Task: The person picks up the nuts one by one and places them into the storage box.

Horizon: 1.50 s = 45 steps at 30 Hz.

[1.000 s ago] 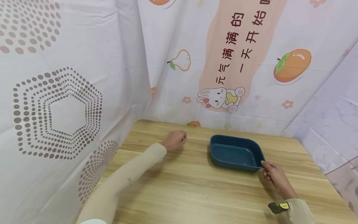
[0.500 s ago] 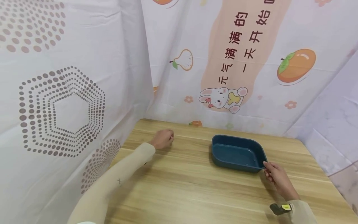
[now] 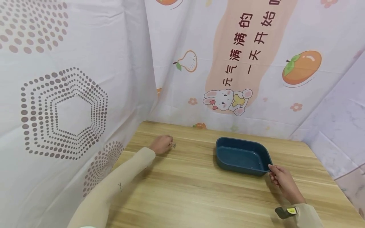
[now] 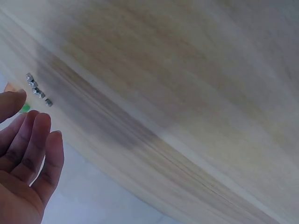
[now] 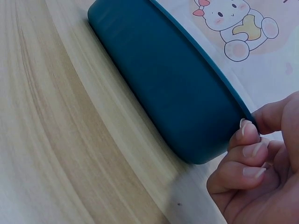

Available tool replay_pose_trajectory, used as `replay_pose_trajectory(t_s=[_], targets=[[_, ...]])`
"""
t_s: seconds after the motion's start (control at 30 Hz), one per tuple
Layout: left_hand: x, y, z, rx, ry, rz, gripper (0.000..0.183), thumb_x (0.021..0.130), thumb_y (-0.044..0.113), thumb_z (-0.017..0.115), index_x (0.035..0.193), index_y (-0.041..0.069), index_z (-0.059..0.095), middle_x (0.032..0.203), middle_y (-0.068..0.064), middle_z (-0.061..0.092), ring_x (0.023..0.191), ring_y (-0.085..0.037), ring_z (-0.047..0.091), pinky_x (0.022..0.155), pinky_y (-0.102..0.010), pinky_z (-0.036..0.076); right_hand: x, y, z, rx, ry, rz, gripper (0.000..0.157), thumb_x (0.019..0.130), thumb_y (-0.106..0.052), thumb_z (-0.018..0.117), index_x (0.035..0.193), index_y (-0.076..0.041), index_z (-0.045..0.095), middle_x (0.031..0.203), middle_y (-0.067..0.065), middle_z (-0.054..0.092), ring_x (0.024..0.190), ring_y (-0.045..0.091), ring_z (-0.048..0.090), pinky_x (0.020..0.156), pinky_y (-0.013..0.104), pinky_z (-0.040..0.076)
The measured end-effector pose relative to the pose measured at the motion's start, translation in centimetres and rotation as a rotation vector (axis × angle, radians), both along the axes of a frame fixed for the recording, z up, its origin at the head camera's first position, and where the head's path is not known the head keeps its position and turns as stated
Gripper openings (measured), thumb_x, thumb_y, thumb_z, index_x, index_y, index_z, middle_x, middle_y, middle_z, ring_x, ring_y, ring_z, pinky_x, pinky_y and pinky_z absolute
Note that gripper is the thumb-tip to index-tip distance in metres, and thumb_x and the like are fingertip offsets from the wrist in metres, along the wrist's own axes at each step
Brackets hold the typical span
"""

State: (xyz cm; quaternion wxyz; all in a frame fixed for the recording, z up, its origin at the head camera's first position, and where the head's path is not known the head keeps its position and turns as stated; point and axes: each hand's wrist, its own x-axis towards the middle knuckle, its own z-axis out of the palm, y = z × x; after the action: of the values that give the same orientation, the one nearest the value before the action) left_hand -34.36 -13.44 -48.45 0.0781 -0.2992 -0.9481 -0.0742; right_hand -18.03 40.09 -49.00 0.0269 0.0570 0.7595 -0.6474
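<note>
A dark teal plastic box [image 3: 238, 156] sits on the wooden table, its open top facing up. Two tiny bits lie on its floor near the right end. My right hand [image 3: 283, 183] pinches the box's near right corner, thumb at the rim and fingers against the outer wall [image 5: 159, 88]. Far to the left, my left hand [image 3: 161, 144] is low over the table beside several small silvery metal nuts [image 4: 38, 90]. In the left wrist view these lie in a short row just beyond the fingertips [image 4: 43, 122]. Thumb and loosely bent fingers stand apart there, with nothing between them.
The wooden table [image 3: 194, 196] reaches back to a printed white curtain [image 3: 182, 95]. Another dotted curtain [image 3: 122, 95] hangs along the left edge. A black strap with a yellow label [image 3: 286, 212] sits at the right cuff.
My left hand has moved left across the table, then slightly toward me, and the nuts now show beside its fingers. The right hand keeps its pinch on the box, which stays in place.
</note>
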Motion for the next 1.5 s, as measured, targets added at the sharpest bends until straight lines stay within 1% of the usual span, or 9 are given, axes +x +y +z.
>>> replay_pose_trajectory(t_s=[0.13, 0.27, 0.5, 0.77, 0.9, 1.0, 1.13, 1.33, 1.5], targets=[[-0.2, 0.1, -0.4, -0.028, -0.01, -0.012, 0.014, 0.09, 0.018, 0.067, 0.096, 0.006, 0.068, 0.091, -0.003, 0.066, 0.081, -0.013, 0.063, 0.072, -0.024, 0.052, 0.0, 0.1, 0.0, 0.001, -0.007, -0.001, 0.042, 0.1, -0.035, 0.048, 0.079, 0.001, 0.052, 0.061, -0.004, 0.048, 0.046, 0.005, 0.039, 0.04, 0.033, 0.024], [-0.3, 0.5, -0.6, -0.04, -0.038, 0.002, 0.012, 0.09, 0.02, 0.068, 0.091, 0.008, 0.067, 0.086, -0.001, 0.065, 0.077, -0.011, 0.061, 0.07, -0.024, 0.052, 0.0, 0.0, 0.1, -0.003, -0.002, 0.0, 0.042, 0.1, -0.034, 0.048, 0.079, 0.002, 0.053, 0.061, -0.003, 0.048, 0.046, 0.005, 0.039, 0.042, 0.035, 0.021], [-0.1, 0.8, -0.8, -0.037, -0.088, 0.02, 0.01, 0.091, 0.017, 0.066, 0.092, 0.007, 0.067, 0.086, -0.002, 0.064, 0.078, -0.012, 0.061, 0.07, -0.024, 0.052, 0.0, -0.1, 0.1, 0.029, 0.002, -0.011, 0.043, 0.101, -0.033, 0.047, 0.08, 0.004, 0.052, 0.06, -0.004, 0.047, 0.046, 0.005, 0.039, 0.038, 0.025, 0.031], [0.0, 0.7, -0.5, -0.025, -0.103, 0.017, 0.009, 0.09, 0.014, 0.067, 0.093, 0.005, 0.066, 0.09, -0.004, 0.065, 0.082, -0.015, 0.063, 0.072, -0.024, 0.053, 0.0, 0.0, 0.1, 0.038, 0.001, -0.013, 0.044, 0.1, -0.035, 0.047, 0.08, 0.004, 0.051, 0.06, -0.004, 0.047, 0.046, 0.005, 0.039, 0.038, 0.024, 0.032], [0.1, 0.7, -0.4, -0.017, -0.107, 0.024, 0.006, 0.091, 0.01, 0.064, 0.091, 0.005, 0.067, 0.088, -0.004, 0.066, 0.078, -0.013, 0.062, 0.07, -0.024, 0.053, -0.1, 0.0, 0.0, 0.027, -0.007, -0.009, 0.044, 0.1, -0.035, 0.047, 0.079, 0.003, 0.052, 0.06, -0.004, 0.048, 0.046, 0.005, 0.039, 0.038, 0.025, 0.031], [0.3, 0.6, -0.2, -0.028, -0.117, 0.029, 0.01, 0.093, 0.009, 0.061, 0.087, 0.004, 0.067, 0.083, -0.004, 0.064, 0.071, -0.012, 0.059, 0.068, -0.024, 0.053, -0.1, 0.0, 0.0, 0.016, -0.017, -0.012, 0.044, 0.1, -0.035, 0.048, 0.079, 0.003, 0.053, 0.06, -0.004, 0.048, 0.046, 0.005, 0.039, 0.038, 0.027, 0.03], [0.4, 0.6, -0.1, -0.078, -0.104, 0.03, 0.01, 0.094, 0.01, 0.059, 0.088, 0.002, 0.065, 0.082, -0.006, 0.063, 0.072, -0.014, 0.059, 0.067, -0.025, 0.053, -0.1, 0.1, 0.0, 0.011, -0.021, -0.015, 0.043, 0.1, -0.036, 0.048, 0.079, 0.002, 0.053, 0.061, -0.004, 0.048, 0.046, 0.005, 0.039, 0.039, 0.026, 0.031], [0.6, 0.6, -0.6, -0.176, -0.044, 0.026, 0.013, 0.091, 0.007, 0.064, 0.099, -0.003, 0.063, 0.091, -0.012, 0.063, 0.081, -0.021, 0.063, 0.069, -0.026, 0.054, 0.0, 0.0, 0.0, 0.013, -0.019, -0.017, 0.043, 0.1, -0.035, 0.049, 0.078, 0.002, 0.053, 0.06, -0.003, 0.048, 0.046, 0.005, 0.039, 0.039, 0.026, 0.031], [0.8, 0.6, -0.9, -0.181, -0.015, 0.012, 0.018, 0.085, 0.004, 0.07, 0.1, -0.005, 0.063, 0.091, -0.014, 0.062, 0.081, -0.022, 0.062, 0.07, -0.026, 0.054, 0.0, 0.1, 0.0, 0.015, -0.017, -0.014, 0.043, 0.1, -0.036, 0.048, 0.078, 0.001, 0.053, 0.061, -0.003, 0.048, 0.046, 0.006, 0.039, 0.039, 0.03, 0.028]])
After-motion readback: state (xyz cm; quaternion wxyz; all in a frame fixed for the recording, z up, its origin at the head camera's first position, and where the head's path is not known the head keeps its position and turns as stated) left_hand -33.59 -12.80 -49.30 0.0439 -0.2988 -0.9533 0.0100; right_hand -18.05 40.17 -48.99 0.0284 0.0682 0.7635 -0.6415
